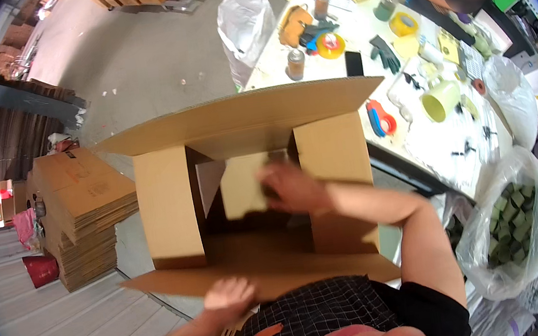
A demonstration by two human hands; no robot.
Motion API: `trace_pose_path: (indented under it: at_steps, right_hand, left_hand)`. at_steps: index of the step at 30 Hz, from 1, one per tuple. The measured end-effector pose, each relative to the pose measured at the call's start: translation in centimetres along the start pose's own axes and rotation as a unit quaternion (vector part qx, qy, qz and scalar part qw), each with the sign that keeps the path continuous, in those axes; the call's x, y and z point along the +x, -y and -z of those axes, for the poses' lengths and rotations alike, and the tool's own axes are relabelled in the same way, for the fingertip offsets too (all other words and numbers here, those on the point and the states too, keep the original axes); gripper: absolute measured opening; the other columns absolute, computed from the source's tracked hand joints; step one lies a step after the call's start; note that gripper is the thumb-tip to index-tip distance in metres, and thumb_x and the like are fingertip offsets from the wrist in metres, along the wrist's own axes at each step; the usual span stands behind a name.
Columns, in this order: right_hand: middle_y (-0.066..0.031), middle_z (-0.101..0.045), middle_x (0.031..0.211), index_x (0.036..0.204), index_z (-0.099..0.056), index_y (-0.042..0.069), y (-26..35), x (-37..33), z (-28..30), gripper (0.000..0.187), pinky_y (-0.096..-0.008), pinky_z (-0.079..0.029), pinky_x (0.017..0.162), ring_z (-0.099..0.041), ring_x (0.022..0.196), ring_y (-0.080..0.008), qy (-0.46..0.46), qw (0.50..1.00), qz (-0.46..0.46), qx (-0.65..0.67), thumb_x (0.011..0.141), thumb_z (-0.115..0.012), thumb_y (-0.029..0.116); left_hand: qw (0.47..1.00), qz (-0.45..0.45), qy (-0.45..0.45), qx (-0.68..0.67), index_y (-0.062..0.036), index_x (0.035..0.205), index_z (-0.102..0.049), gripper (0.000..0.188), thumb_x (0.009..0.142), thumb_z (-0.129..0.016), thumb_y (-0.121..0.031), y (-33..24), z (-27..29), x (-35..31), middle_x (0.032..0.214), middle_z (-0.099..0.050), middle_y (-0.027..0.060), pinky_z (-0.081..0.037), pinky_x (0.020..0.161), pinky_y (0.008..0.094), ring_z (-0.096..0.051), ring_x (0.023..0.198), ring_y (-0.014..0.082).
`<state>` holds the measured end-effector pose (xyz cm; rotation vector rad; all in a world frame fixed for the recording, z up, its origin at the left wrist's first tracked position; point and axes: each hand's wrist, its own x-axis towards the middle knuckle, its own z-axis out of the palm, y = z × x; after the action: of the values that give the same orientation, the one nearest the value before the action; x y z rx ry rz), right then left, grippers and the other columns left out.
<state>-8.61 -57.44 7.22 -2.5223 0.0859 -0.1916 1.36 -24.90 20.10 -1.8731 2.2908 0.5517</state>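
A large cardboard box point(245, 191) stands open in front of the person, all four flaps spread. Inside the box, the right hand point(293, 188) presses its fingers flat against a loose cardboard sheet point(243, 186), gripping nothing. At the box's near flap, the left hand point(228, 294) curls loosely on the edge. Beyond the box lies the cluttered bench point(428, 140). The sheet could tip or jam crooked, since only a flat palm steadies it.

open box point(245, 191) in front, flat cartons point(81, 213) stacked left, table point(442, 138) right, bagged blocks point(510, 221) beside it
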Motion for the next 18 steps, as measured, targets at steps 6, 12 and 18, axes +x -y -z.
trace_pose_path:
  at_steps: [6, 12, 18]
  right_hand:
    - [-0.0174, -0.063, 0.106, 0.114, -0.059, 0.000, -1.3, 7.7, 15.8, 0.058, -0.0481, -0.047, 0.089, -0.060, 0.102, -0.0378, -0.260, 0.947, -0.090, -0.165, 0.075, -0.078, 0.039]
    - [-0.0162, -0.065, 0.115, 0.132, -0.056, 0.001, 1.7, -8.2, 3.9, 0.061, -0.0493, -0.048, 0.092, -0.062, 0.108, -0.0380, -0.151, 0.985, -0.085, 0.015, 0.087, -0.069, 0.040]
    - [-0.0172, -0.071, 0.106, 0.112, -0.066, -0.002, -18.0, -14.4, 10.0, 0.034, -0.0364, -0.051, 0.088, -0.068, 0.100, -0.0249, -0.369, 0.762, -0.519, 0.115, 0.098, -0.060, 0.028]
  left_hand:
    - [0.954, 0.219, -0.203, 0.012, -0.0050, 0.131, -0.054, 0.072, 0.077, -0.078, -0.046, 7.9, -6.5, 17.2, 0.147, -0.048, 0.0158, -0.021, 0.119, 0.0581, -0.039, 0.141, 0.0369]
    - [0.960, 0.166, -0.219, -0.052, 0.0012, 0.145, -0.038, 0.096, 0.071, -0.082, -0.042, 4.5, -7.4, 14.9, 0.157, -0.037, 0.0180, -0.013, 0.120, 0.0617, -0.029, 0.148, 0.0400]
    - [0.958, 0.249, -0.137, -0.047, 0.0045, 0.150, -0.029, 0.095, 0.080, -0.073, -0.041, 6.4, -9.1, 14.0, 0.160, -0.025, 0.0258, -0.011, 0.122, 0.0581, -0.019, 0.151, 0.0423]
